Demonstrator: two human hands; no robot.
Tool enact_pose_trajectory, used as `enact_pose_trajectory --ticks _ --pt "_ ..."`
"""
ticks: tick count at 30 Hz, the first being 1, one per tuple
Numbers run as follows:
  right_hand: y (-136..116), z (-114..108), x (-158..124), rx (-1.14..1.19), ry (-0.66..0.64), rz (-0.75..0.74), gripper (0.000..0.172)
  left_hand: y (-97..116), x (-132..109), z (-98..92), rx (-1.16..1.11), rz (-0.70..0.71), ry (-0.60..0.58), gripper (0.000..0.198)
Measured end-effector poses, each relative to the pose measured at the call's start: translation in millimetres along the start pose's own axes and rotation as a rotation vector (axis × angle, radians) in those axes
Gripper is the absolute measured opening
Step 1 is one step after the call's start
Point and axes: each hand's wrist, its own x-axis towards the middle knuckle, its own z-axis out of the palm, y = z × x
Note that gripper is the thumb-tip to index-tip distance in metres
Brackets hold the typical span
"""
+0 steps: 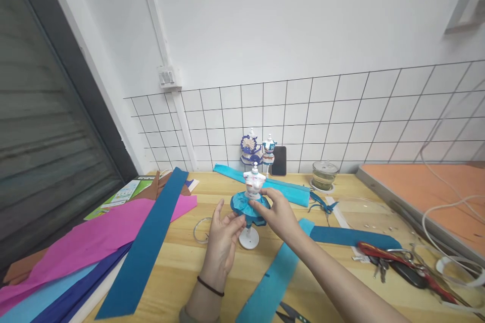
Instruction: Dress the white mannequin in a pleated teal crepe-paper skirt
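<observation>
A small white dress-form mannequin (254, 184) stands upright on a round white base (249, 238). Around its waist sits a blue ruffled skirt (242, 205) with a darker blue lower layer. My right hand (279, 213) pinches the skirt's right side near the waist with thumb and index finger. From the left, my left hand (225, 236) has its thumb and fingertips together at the skirt's lower left edge, with one finger raised. Just what lies between those left fingertips is partly hidden. Under my right forearm runs a light blue strip (279, 270).
Behind stand two dressed mannequins (251, 149) and a phone (279, 160). Coloured sheets and a dark blue strip (151, 242) lie left. A lidded glass cup (325, 175), red-handled tool (382, 251) and keys (382, 267) are right. Dark scissors (291, 312) lie at the front edge.
</observation>
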Motion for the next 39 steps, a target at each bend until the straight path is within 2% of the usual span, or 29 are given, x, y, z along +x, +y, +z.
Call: enact_pose_trajectory --ticks 7,15,19,25,30,33,39 --pt "3 2 -2 0.023 0.035 0.034 0.027 -2 -7 1.9 -0.031 0.051 0.028 0.096" --pt "2 1 -5 0.061 0.034 0.025 0.028 -2 -7 -1.1 -0.098 -0.074 0.011 0.063" --pt "0 1 -7 0.08 0.03 0.026 0.029 -3 -6 -3.3 -0.107 -0.117 0.003 0.054" --pt "-2 3 -8 0.092 0.03 0.016 0.029 -5 -11 -2.9 -0.064 -0.078 0.084 0.066" --pt "-2 3 -9 0.101 0.023 0.004 0.027 -3 -13 -3.0 -0.039 -0.104 0.085 0.061" --pt "-2 3 -9 0.11 0.023 0.005 0.028 -2 -13 -5.6 -0.061 -0.148 0.073 0.052" --pt "-2 4 -9 0.127 0.023 0.031 0.03 0 -14 -10.6 -0.144 -0.226 0.104 0.017"
